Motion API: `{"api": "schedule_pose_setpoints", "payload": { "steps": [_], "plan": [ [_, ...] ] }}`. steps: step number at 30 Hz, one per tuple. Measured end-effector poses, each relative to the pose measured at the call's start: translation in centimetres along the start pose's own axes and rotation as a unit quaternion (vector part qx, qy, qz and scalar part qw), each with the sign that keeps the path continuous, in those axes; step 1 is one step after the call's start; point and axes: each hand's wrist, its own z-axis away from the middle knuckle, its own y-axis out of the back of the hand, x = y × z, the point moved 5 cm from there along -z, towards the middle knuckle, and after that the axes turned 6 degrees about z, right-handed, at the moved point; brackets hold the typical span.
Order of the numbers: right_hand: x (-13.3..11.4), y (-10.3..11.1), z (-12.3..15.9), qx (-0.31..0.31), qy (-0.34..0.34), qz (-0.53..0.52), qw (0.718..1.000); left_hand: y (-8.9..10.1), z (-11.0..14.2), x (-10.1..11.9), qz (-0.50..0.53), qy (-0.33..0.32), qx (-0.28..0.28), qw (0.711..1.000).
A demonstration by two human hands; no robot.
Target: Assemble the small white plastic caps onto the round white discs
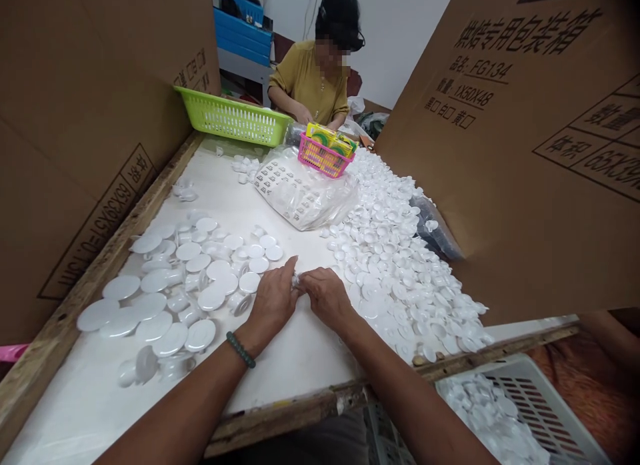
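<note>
My left hand (273,297), with a dark green bead bracelet (241,349) on its wrist, and my right hand (326,295) meet over the middle of the white tabletop (295,358). Between their fingertips is a small white plastic part (296,279), mostly hidden by the fingers. Both hands are closed on it. To the left lie several white disc-topped plastic pieces (154,326), some showing a stem below the disc. A broad heap of smaller white plastic parts (395,265) spreads out beside my right hand.
Tall cardboard boxes (525,185) flank both sides. Towards the back are a clear plastic bag (295,191), a pink basket (325,159) of yellow-green packets and a green basket (233,121). Another person (310,78) sits beyond. A pale crate (530,391) of white parts stands below, right.
</note>
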Motion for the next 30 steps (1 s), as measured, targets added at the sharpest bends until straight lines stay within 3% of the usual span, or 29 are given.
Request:
{"api": "schedule_pose_setpoints", "payload": {
  "steps": [5,9,13,21,30],
  "plan": [
    [1.4,0.4,0.4,0.076,-0.087,-0.195,0.974,0.1,0.1,-0.1,0.053,-0.007,0.007,0.999],
    [2.2,0.1,0.5,0.037,-0.176,-0.297,0.938,0.8,0.0,0.4,0.075,-0.006,0.016,0.997],
    [2.0,0.4,0.2,0.017,-0.202,-0.312,0.928,1.1,-0.2,0.8,0.074,-0.001,0.020,0.997],
    [1.8,1.4,0.2,0.039,-0.160,-0.278,0.946,1.1,-0.4,0.6,0.124,0.052,-0.010,0.991],
    [1.4,1.6,0.5,0.004,-0.031,-0.215,0.976,0.7,-0.2,0.4,0.118,0.093,-0.031,0.988]
  ]
}}
